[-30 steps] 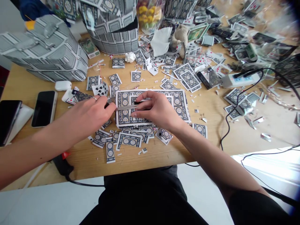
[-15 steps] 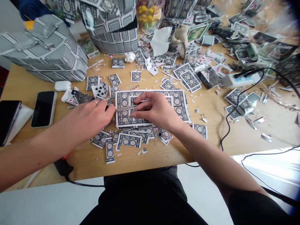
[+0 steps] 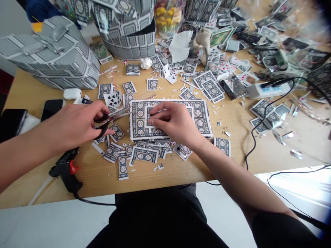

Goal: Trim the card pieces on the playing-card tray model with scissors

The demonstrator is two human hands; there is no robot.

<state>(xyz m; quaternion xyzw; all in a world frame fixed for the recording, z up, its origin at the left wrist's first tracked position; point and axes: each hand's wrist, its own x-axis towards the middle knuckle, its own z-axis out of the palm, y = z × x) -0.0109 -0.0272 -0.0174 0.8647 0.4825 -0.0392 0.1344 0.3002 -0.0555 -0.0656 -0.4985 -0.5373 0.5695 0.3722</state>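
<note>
A pair of scissors (image 3: 119, 114) with black handles is in my left hand (image 3: 85, 120). Its blades are slightly apart and point right, reaching the left edge of a rectangular panel (image 3: 203, 122) covered with patterned playing-card backs. My right hand (image 3: 176, 120) lies over the panel's middle. Its fingers are half curled, with the thumb apart from the index finger, and the fingertips are at the white inner frame. No separate piece can be made out in it. Cut card pieces (image 3: 143, 155) lie along the panel's near edge, and a six-pip-style spade card (image 3: 113, 99) lies behind the scissors.
A glue gun (image 3: 67, 170) lies at the front left, near phones (image 3: 51, 107) and a white earbud case (image 3: 72, 93). Woven card baskets (image 3: 69, 58) stand at the back left. A power strip (image 3: 269, 89) with a black cable is at right, amid scattered cards.
My left hand has drawn the scissors left, away from my right hand, and its fingers have spread in the handles. My right hand has stayed over the panel.
</note>
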